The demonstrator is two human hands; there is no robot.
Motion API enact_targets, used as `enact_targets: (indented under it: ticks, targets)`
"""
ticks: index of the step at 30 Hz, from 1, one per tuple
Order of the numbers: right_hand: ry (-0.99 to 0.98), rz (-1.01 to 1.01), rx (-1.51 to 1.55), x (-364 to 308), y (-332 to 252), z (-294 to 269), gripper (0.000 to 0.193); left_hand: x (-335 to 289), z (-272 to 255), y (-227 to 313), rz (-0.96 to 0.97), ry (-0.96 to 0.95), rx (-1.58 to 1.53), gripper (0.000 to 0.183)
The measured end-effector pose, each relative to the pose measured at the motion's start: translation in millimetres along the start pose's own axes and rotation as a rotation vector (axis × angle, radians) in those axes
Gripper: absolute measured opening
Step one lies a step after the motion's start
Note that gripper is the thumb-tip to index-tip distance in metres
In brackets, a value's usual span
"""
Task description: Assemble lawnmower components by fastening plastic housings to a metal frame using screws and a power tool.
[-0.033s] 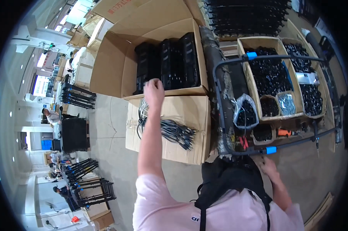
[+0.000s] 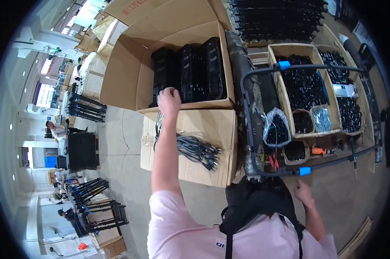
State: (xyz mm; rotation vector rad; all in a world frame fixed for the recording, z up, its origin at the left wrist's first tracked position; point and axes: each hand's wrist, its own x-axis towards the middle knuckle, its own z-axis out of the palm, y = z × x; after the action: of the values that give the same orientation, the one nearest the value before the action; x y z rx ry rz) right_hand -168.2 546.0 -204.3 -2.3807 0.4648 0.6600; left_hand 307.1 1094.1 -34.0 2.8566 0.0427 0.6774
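Note:
My left hand (image 2: 169, 102) is stretched forward over the near edge of an open cardboard box (image 2: 122, 71). Its fingers are curled together, and anything inside them is hidden. Several black plastic cases (image 2: 192, 71) stand side by side in that box. Below my forearm, a bundle of dark cables with plugs (image 2: 199, 151) lies on a closed carton (image 2: 203, 125). My right hand (image 2: 304, 193) hangs low beside my black apron (image 2: 257, 203), just below the near bar of a dark tubular frame (image 2: 246, 112) with blue clips. Its fingers look loosely apart, with nothing visible in them.
Right of the boxes, a wooden tray (image 2: 273, 86) holds many small black parts. Beside it are a plastic bag of black parts (image 2: 276, 129) and an orange-handled tool (image 2: 319, 151). Stacked black frames (image 2: 277, 19) stand behind. Co-workers (image 2: 56, 129) are far left.
My left hand has shifted slightly left and down, still curled at the box edge. My right hand has moved slightly. The boxes and frame stay in nearly the same place.

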Motion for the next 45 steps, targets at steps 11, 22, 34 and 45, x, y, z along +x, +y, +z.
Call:
enact_targets:
  ticks: [11,22,34,45]
  targets:
    - [-0.009,0.595,0.322,-103.6,28.5,38.8,0.054,78.2,119.4,-114.3,-0.362,-0.489,0.652,0.034]
    - [0.407,0.348,0.117,-99.0,-37.0,-91.0,0.036,90.9,42.7,-101.6,-0.219,0.238,0.011,0.033]
    - [0.38,-0.465,0.49,46.6,-296.3,-149.0,0.044,-172.4,-72.0,175.2,-0.498,-0.34,-1.03,0.043]
    - [0.208,-0.323,0.346,97.1,-224.4,-53.6,0.054,-325.9,-11.7,250.6,-0.223,-0.202,-0.619,0.045]
